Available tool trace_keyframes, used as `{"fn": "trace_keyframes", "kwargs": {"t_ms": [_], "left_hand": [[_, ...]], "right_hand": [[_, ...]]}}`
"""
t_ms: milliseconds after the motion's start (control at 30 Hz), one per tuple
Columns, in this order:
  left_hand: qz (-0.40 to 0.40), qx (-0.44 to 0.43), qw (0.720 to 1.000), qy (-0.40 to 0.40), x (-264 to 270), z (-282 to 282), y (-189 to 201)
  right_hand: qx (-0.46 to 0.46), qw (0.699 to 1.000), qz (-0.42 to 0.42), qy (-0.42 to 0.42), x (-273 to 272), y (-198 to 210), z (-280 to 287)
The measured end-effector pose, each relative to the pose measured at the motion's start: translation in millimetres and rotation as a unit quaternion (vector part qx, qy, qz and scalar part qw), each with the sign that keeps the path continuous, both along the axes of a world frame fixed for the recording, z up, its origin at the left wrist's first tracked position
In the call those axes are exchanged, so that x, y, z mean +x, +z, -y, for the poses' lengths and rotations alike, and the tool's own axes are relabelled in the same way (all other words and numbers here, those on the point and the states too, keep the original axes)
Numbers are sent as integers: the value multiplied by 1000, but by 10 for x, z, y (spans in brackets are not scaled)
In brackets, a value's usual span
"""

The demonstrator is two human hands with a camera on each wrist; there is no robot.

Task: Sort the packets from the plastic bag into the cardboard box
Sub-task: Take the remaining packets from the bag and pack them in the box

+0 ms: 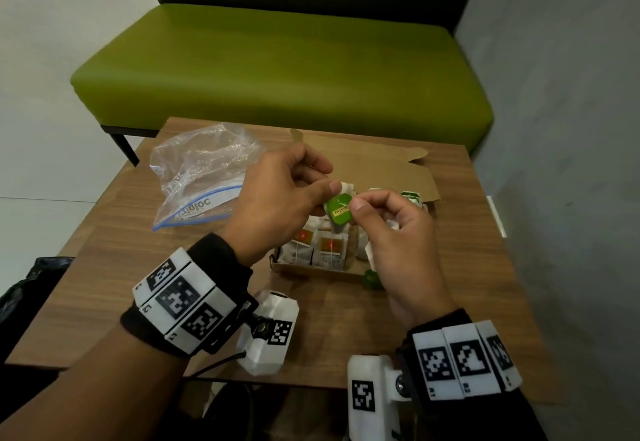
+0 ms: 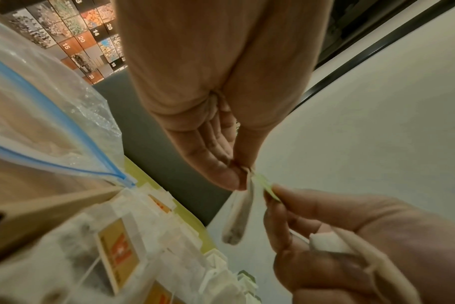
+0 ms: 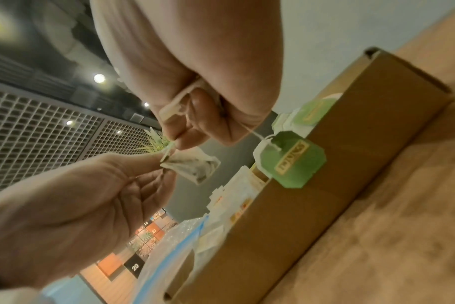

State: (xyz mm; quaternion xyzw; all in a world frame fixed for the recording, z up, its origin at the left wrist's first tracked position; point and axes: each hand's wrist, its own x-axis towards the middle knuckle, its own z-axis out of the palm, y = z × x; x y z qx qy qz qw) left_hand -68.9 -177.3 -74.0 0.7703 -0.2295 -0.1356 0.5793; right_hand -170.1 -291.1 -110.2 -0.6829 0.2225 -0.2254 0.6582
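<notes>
Pinched by both hands — left hand (image 1: 277, 195) on the tea bag (image 3: 195, 166), right hand (image 1: 394, 229) on its green tag (image 1: 339, 210) — directly above the cardboard box (image 1: 311, 269), bag hanging lengthwise downward.

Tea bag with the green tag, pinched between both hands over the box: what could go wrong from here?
1. The left hand and right hand each pinch the tea bag and its green tag; pulling apart could snap the thin string or tear the paper.
2. The right hand also grips a second bag whose tag dangles outside the cardboard box; it may snag on the wall.
3. The box looks crowded with upright bags, so pushing one in could topple them.
</notes>
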Motion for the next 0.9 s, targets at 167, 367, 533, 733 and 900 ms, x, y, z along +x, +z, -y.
{"fn": "trace_keyframes", "kwargs": {"t_ms": [167, 367, 533, 733, 900], "left_hand": [[19, 21, 999, -25, 46, -36, 14], [-8, -13, 1000, -26, -21, -9, -16], [-64, -65, 996, -15, -23, 4, -31], [-92, -98, 991, 5, 44, -24, -21], [-85, -113, 990, -12, 29, -15, -28]], "right_hand": [[-15, 1000, 6, -5, 2, 24, 69], [-39, 998, -12, 52, -4, 13, -11], [19, 996, -23, 79, 28, -10, 25], [129, 990, 10, 53, 22, 9, 105], [69, 997, -8, 36, 26, 30, 87]]}}
